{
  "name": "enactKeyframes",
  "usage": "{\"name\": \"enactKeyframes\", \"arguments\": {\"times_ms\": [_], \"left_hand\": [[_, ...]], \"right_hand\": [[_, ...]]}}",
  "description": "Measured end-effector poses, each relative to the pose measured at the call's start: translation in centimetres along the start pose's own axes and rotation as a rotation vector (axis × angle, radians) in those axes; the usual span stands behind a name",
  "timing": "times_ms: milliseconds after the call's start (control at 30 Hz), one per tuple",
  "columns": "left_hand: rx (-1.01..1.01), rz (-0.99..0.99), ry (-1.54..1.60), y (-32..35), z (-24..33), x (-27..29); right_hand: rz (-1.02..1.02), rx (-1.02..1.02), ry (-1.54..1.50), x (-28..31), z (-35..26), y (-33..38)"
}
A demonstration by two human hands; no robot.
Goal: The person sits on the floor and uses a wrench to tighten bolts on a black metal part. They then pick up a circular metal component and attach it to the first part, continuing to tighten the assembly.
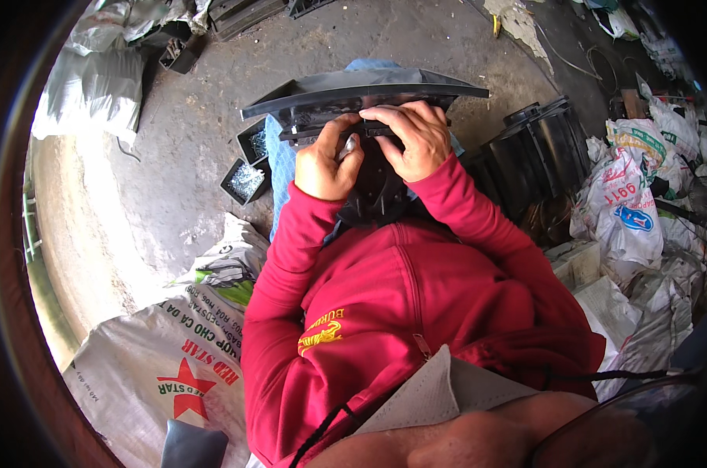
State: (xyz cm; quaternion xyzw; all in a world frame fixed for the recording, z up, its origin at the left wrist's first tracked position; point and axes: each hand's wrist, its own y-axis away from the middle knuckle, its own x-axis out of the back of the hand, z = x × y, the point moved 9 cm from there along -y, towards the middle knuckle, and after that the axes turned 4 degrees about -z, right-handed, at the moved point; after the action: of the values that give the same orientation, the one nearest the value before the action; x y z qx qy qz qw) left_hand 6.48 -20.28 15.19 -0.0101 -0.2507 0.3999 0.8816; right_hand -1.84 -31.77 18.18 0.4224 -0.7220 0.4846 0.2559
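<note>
i hold the black plastic panel propped on my lap, just above the red jacket. my left hand is curled shut around a small metal tool, its tip pressed against the panel's middle ridge. my right hand lies over the same ridge, fingers bent and pinching its edge, thumb underneath. to do this well, i judge i should keep the right hand clamping hard so the panel cannot rock, and drive the tool straight, not slanted. left of the panel two small black trays of screws sit on the concrete floor. the tool's tip and whatever it bites into are hidden behind my knuckles; the panel's lower part is lost behind my wrists.
</note>
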Motion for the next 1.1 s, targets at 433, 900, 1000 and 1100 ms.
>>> {"name": "enactKeyframes", "arguments": {"times_ms": [433,900,1000,1100], "left_hand": [[0.136,-0.152,-0.123,-1.5,-0.8,0.6],[0.395,-0.303,0.548,-0.2,-3.2,-1.2],[0.401,-0.306,0.579,0.2,-3.1,-1.2],[0.351,-0.273,0.489,0.3,-2.5,-1.1]], "right_hand": [[-0.111,-0.097,-0.040,0.6,-0.4,-1.0],[-0.049,-0.177,-0.182,0.6,-0.2,-0.8],[-0.050,-0.155,-0.197,0.4,-0.1,-0.6],[-0.044,-0.126,-0.170,0.6,-0.4,-0.6]]}}
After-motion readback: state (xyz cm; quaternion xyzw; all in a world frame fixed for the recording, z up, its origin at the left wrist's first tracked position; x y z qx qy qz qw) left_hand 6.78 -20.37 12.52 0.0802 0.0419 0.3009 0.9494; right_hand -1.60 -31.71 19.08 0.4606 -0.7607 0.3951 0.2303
